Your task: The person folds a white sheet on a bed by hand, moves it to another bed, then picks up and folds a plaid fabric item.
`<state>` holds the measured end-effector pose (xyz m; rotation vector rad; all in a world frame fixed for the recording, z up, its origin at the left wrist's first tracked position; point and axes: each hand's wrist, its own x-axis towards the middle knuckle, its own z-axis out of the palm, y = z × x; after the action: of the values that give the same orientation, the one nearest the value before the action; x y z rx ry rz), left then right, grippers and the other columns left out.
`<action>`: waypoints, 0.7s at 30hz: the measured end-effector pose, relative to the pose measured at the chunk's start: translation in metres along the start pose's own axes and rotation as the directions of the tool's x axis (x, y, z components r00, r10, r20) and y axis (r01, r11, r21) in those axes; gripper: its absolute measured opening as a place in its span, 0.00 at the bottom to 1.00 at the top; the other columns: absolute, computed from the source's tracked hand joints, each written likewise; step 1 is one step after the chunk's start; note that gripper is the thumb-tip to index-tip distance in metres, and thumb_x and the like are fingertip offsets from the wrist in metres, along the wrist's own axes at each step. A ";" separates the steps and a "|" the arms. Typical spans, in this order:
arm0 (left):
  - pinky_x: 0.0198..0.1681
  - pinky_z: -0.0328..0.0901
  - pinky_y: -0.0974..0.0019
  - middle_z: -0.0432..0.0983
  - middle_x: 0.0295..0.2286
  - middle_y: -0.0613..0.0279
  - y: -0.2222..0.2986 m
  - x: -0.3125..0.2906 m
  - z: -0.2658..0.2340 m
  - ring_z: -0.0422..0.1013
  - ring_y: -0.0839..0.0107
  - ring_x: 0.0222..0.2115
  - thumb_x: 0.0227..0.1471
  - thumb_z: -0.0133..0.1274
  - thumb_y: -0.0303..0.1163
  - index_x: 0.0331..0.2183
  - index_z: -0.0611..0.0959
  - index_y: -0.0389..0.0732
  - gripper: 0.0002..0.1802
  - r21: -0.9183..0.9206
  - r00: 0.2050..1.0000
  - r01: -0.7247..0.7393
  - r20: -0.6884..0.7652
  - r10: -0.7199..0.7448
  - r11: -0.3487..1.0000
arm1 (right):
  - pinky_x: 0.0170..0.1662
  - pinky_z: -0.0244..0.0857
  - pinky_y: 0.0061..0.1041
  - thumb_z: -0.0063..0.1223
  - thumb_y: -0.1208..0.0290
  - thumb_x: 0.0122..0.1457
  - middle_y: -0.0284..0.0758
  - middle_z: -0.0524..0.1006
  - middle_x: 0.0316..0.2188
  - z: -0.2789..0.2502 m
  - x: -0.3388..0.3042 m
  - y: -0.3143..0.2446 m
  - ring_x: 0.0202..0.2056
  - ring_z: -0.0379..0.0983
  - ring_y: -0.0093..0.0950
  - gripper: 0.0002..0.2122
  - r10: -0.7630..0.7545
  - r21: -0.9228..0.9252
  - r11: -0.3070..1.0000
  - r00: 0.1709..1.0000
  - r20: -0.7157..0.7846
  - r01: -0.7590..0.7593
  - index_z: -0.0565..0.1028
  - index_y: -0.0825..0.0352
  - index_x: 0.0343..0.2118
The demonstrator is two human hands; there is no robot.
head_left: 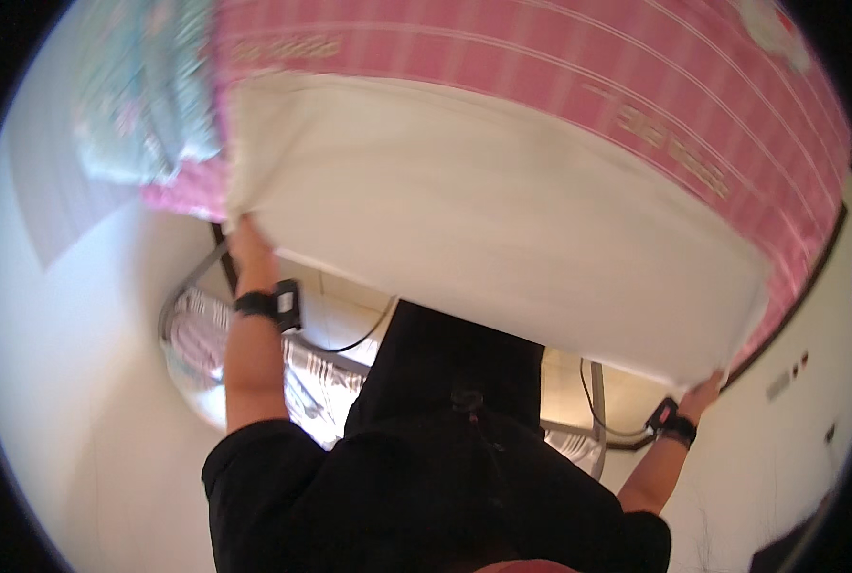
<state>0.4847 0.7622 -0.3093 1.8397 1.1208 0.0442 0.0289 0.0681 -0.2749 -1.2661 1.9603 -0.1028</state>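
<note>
A white sheet (483, 210) stretches across the bed in front of me, its near edge hanging level with my hands. Its near left corner is gripped by my left hand (250, 246), the fingers closed on the cloth and slightly blurred. At the near right corner my right hand (701, 395) is closed on the same sheet, arm spread wide. Beyond the white cloth lies a pink striped bed cover (502, 57) with pale lettering. My fingertips are partly hidden by the fabric.
A pale blue patterned quilt (149, 95) is heaped at the far left, above a pink cloth edge (189, 191). White walls (73, 382) stand on both sides. Grey metal frame bars (598, 411) and striped fabric (326, 387) show below the sheet.
</note>
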 end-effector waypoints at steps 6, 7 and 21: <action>0.31 0.58 0.68 0.67 0.31 0.68 -0.020 0.001 -0.021 0.63 0.75 0.30 0.45 0.51 0.36 0.45 0.64 0.49 0.24 -0.035 0.948 0.199 0.262 -0.183 0.979 | 0.44 0.59 0.34 0.48 0.59 0.48 0.47 0.64 0.44 0.067 -0.042 -0.031 0.42 0.63 0.39 0.27 -0.236 -0.411 0.904 0.935 -0.263 0.113 0.61 0.75 0.45; 0.33 0.57 0.69 0.68 0.31 0.69 -0.022 0.005 -0.023 0.63 0.76 0.30 0.46 0.50 0.40 0.44 0.67 0.47 0.22 0.038 0.954 0.172 0.244 -0.176 0.984 | 0.47 0.55 0.37 0.48 0.59 0.48 0.49 0.61 0.46 0.072 -0.036 -0.038 0.46 0.59 0.42 0.28 -0.441 -0.684 0.692 0.885 -0.150 0.229 0.58 0.75 0.47; 0.33 0.61 0.67 0.71 0.31 0.57 0.000 0.060 -0.028 0.66 0.65 0.31 0.46 0.48 0.32 0.34 0.73 0.32 0.14 0.471 0.717 -0.689 0.332 0.613 0.551 | 0.57 0.33 0.32 0.40 0.63 0.53 0.52 0.46 0.54 0.294 -0.153 -0.071 0.57 0.39 0.41 0.29 -0.640 -0.472 0.440 0.636 0.433 0.764 0.47 0.76 0.52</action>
<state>0.5065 0.8243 -0.3181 2.6902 0.2734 0.0209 0.3017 0.2519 -0.3590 -2.4111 1.1572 0.2830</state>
